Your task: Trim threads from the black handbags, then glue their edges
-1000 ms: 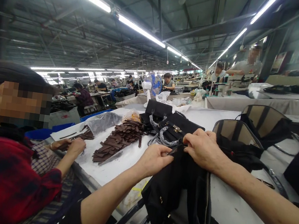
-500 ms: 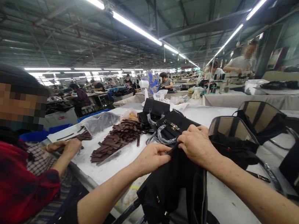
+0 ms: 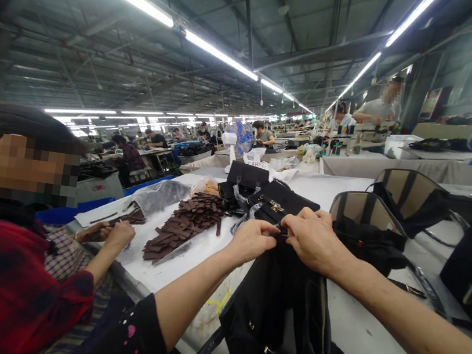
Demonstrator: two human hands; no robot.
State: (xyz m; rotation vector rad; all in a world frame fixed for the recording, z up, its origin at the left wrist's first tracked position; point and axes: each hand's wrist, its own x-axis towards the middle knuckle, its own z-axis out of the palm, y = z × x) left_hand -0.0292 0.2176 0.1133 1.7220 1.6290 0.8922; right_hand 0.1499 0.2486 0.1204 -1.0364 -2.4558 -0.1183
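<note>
A black handbag (image 3: pixel 262 304), with loose lining and small gold-coloured metal parts, hangs below my hands at the near side of the table. My left hand (image 3: pixel 255 239) pinches its upper edge between thumb and fingers. Right beside it, my right hand (image 3: pixel 309 237) grips the same edge, fingers bent over the black fabric. What lies exactly between the fingertips is hidden. Just beyond my hands, a finished-looking black bag (image 3: pixel 278 203) with a gold clasp and plastic-wrapped handles lies on the white tabletop (image 3: pixel 389 339).
Dark brown strips (image 3: pixel 185 225) are heaped left of the bags. At my left a co-worker in a red checked sleeve (image 3: pixel 18 287) handles more strips. Open black bags (image 3: pixel 368 219) stand on the right. A blue fan (image 3: pixel 241 137) is behind the table.
My left hand has risen slightly and moved closer to my right hand along the bag's edge. The view has shifted a little, and more of my left sleeve shows.
</note>
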